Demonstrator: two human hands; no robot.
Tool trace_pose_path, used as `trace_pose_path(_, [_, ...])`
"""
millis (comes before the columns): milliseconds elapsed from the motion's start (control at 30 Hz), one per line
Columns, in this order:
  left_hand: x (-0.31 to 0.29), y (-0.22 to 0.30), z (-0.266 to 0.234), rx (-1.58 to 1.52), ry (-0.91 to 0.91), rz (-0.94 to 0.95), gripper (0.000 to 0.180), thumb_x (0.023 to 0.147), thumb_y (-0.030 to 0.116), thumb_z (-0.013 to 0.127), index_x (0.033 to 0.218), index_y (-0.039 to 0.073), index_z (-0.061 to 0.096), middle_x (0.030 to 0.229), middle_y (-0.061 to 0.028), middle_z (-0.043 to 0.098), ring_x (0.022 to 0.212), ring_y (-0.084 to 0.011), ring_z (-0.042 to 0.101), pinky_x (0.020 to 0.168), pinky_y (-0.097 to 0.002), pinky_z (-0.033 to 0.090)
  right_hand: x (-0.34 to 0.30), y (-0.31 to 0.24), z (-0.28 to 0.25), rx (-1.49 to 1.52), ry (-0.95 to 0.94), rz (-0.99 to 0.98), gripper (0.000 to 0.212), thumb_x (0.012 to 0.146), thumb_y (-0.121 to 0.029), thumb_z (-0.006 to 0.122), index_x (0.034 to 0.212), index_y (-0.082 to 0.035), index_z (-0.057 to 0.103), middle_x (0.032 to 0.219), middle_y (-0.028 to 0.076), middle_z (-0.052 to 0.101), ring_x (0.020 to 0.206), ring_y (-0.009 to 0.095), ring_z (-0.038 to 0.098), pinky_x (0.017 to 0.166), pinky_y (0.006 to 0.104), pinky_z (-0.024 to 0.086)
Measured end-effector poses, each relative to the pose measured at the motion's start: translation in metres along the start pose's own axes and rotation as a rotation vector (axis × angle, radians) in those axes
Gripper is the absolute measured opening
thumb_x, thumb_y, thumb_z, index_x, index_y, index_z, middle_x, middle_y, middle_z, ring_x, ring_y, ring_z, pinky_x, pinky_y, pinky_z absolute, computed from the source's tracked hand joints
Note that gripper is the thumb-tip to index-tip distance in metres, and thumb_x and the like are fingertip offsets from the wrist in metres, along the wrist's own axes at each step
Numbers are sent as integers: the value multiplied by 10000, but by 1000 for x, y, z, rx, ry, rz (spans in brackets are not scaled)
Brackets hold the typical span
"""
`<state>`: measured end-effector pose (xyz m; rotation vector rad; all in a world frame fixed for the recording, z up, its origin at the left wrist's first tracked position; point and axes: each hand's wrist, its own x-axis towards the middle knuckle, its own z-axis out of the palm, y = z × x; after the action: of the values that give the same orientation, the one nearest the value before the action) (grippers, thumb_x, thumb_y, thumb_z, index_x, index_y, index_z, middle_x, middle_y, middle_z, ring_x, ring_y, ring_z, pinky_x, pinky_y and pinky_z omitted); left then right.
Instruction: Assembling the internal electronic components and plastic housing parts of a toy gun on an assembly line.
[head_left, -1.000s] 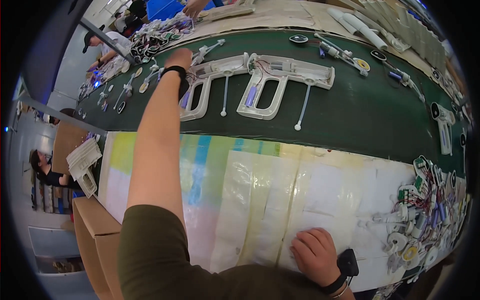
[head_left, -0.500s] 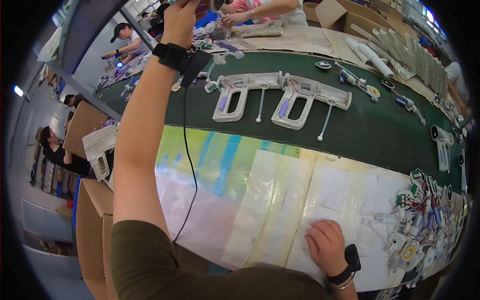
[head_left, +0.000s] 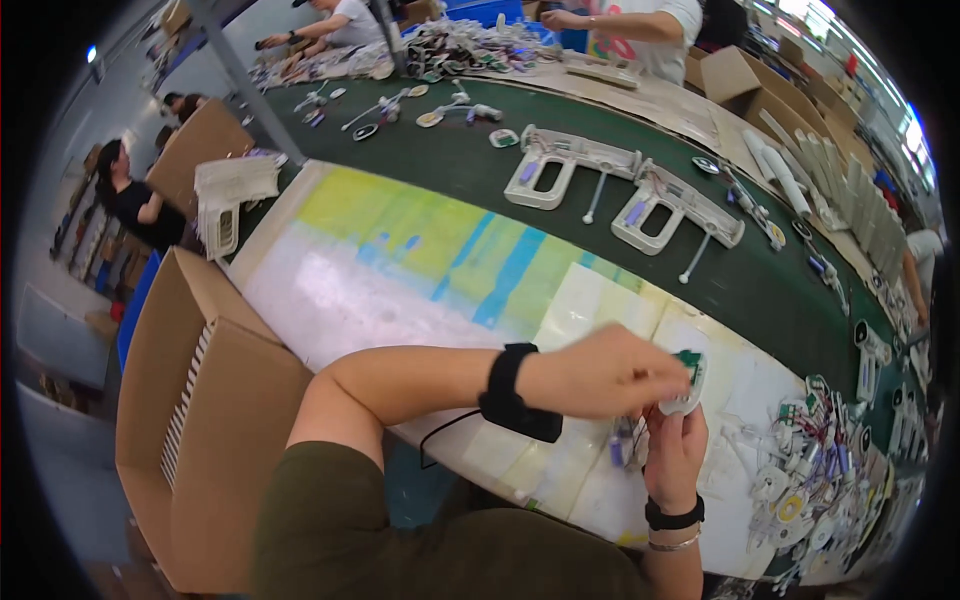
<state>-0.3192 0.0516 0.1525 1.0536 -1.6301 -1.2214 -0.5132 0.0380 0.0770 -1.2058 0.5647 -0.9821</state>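
Observation:
In front of me, above the white-covered worktop, my two hands meet at a white oval plastic part with a green circuit board (head_left: 690, 370). From below, my right hand (head_left: 676, 450) grips it with fingers upright. My left hand (head_left: 625, 375) reaches across with curled fingers, slightly blurred, pinching at its left side. A purple cylinder (head_left: 617, 450) with thin parts hangs beside my right hand, apparently belonging to the same piece. On the green belt beyond lie two open white handled housings (head_left: 560, 165) (head_left: 665, 215), with wiring and a purple cylinder inside each.
A heap of wired parts (head_left: 805, 470) covers the worktop's right end. At left stands an open cardboard box (head_left: 240, 430), with stacked white housings (head_left: 225, 195) behind it. More assemblies (head_left: 470, 110) lie along the belt. Across it, a person (head_left: 640, 25) works near piled parts.
My left hand has come back from the far side of the belt to my right hand. My right hand has lifted off the worktop and now holds the part. The view has shifted left.

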Motion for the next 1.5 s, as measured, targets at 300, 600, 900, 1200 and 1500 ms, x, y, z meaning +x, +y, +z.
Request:
trace_pose_path(300, [-39, -11, -8, 45, -179, 61, 287, 859, 144, 605, 1110, 9, 579, 923, -112, 634, 650, -179, 614, 580, -284, 465, -3, -22, 8, -56, 69, -9, 274, 976, -183, 435, 1088, 45, 539, 985, 134, 632, 894, 185, 610, 831, 323, 483])
trace_pose_path(600, [-75, 2, -47, -483, -291, -124, 360, 902, 96, 555, 1243, -4, 493, 1022, -94, 649, 677, -71, 583, 595, -208, 479, 2, -37, 34, -483, -114, -43, 274, 949, -124, 453, 1097, 80, 560, 941, 132, 655, 842, 183, 631, 790, 288, 484])
trace_pose_path(900, [-84, -10, -55, -556, -199, -168, 158, 907, 123, 567, 976, -7, 624, 853, -75, 667, 745, -102, 617, 701, -294, 505, 17, -30, 61, -487, -101, -76, 244, 926, -60, 463, 1109, 68, 562, 960, 126, 650, 850, 163, 613, 791, 279, 471])
trace_pose_path(1200, [-77, 19, -74, -549, -45, -146, 192, 939, 162, 516, 898, -6, 599, 639, 7, 528, 521, -61, 464, 544, -226, 429, 43, -32, 79, -657, -110, -218, 252, 902, -32, 473, 1121, 43, 574, 934, 128, 648, 805, 145, 583, 744, 260, 458])
trace_pose_path(1500, [-78, 65, -78, -978, 33, -381, 366, 928, 223, 518, 1094, -103, 515, 525, 44, 410, 385, -31, 396, 337, -194, 303, 57, -42, 78, -498, -88, -272, 252, 946, -75, 458, 1129, 68, 558, 953, 111, 650, 838, 130, 604, 756, 243, 471])
